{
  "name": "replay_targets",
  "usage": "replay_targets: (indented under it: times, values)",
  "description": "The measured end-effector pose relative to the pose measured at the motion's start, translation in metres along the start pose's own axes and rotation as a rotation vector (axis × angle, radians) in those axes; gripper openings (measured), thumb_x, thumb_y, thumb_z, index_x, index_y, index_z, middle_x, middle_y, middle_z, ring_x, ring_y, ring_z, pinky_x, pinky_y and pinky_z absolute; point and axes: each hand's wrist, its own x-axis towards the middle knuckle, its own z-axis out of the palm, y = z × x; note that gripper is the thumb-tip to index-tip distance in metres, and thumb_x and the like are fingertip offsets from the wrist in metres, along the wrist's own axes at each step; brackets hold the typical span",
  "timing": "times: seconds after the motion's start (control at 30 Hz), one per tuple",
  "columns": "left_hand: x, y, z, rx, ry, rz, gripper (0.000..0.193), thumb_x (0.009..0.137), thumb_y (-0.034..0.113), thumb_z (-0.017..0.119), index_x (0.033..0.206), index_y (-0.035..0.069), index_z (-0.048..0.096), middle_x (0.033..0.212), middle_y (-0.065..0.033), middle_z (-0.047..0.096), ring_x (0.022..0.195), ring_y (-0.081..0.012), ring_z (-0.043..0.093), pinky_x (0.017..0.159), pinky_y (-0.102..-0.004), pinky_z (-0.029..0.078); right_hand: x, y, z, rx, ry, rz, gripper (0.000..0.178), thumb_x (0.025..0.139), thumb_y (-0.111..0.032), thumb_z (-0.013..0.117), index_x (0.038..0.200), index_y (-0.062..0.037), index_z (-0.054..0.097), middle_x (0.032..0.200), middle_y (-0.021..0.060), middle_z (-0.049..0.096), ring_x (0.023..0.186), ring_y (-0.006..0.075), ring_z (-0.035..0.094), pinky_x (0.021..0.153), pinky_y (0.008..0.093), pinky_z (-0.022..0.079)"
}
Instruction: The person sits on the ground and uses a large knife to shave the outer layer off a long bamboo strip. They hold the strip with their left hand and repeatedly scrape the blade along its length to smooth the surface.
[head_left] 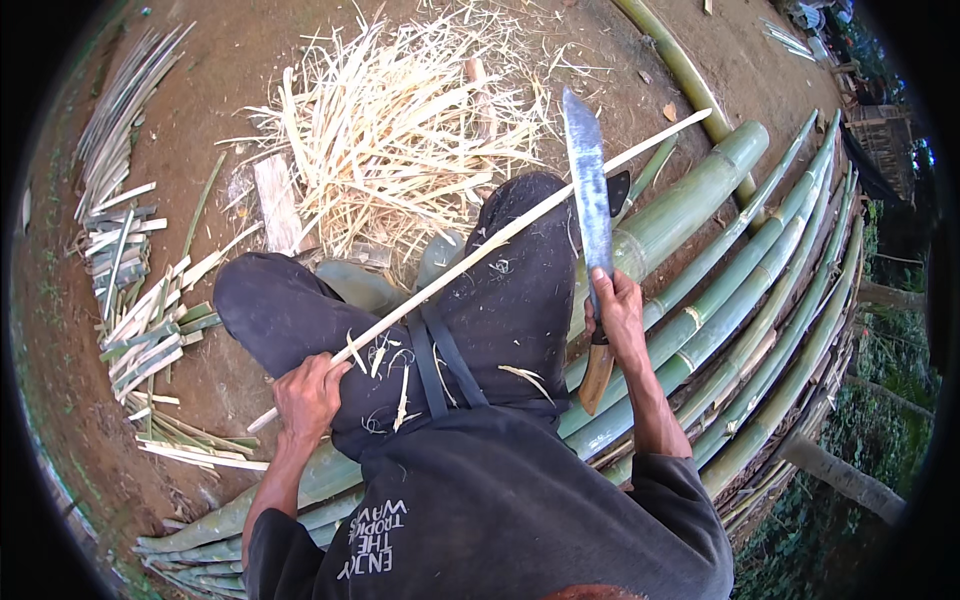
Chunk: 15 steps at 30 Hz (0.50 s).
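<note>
Left hand (308,395): closed, fingers wrapped around a strip (470,262) near its lower end, a short tail emerging behind the fist. Right hand (618,310): closed around a machete (590,165) where blade meets handle, the thumb lying against the metal.

The strip is pale, long, narrow and almost straight. It runs diagonally above the lap, over the right thigh, its tip reaching toward the ground's far right side. The machete blade crosses its line; whether the two touch cannot be determined. Blade: broad, flat, grey metal with a bluish sheen and an angled tip. Handle (596,378): brown wood, slightly curved, projecting below the hand.

Trousers (510,310): dark cloth, with several curled slivers (403,398) lying on them.

Ground (215,120): bare brown earth. Toward its far edge lies a loose, tangled heap of shavings (400,140), thin, ribbon-like and cream-coloured. A rough, squared wood block (278,203) sits at the heap's near left. Along the ground's left edge, slats (145,345) lie in overlapping bundles, some green-skinned. At right, bamboo poles (690,205) lie side by side: round, smooth, green, ringed at the joints.
</note>
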Motion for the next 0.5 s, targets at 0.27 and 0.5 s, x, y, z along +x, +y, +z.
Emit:
replay_targets:
  times: [0.27, 0.5]
  values:
    - [-0.001, 0.001, 0.003, 0.033, 0.067, 0.056, 0.019, 0.085, 0.02, 0.074, 0.085, 0.005, 0.062, 0.071, -0.0089, 0.063, 0.057, -0.0288, 0.063, 0.052, -0.0392, 0.048, -0.01, -0.006, 0.008, -0.032, -0.026, -0.041, 0.036, 0.103, -0.034, 0.055, 0.086, -0.0017, 0.058, 0.057, 0.0017, 0.053, 0.043, 0.009, 0.049, 0.04, 0.0254, 0.039]
    - [0.001, 0.004, 0.002, 0.036, 0.094, 0.055, 0.019, 0.085, 0.02, 0.074, 0.086, 0.005, 0.063, 0.071, -0.0089, 0.062, 0.057, -0.0285, 0.063, 0.052, -0.0391, 0.048, -0.015, 0.001, 0.005, -0.08, -0.081, 0.035, 0.033, 0.102, -0.031, 0.056, 0.088, -0.0019, 0.057, 0.056, 0.0014, 0.053, 0.044, 0.0093, 0.049, 0.04, 0.0261, 0.037]
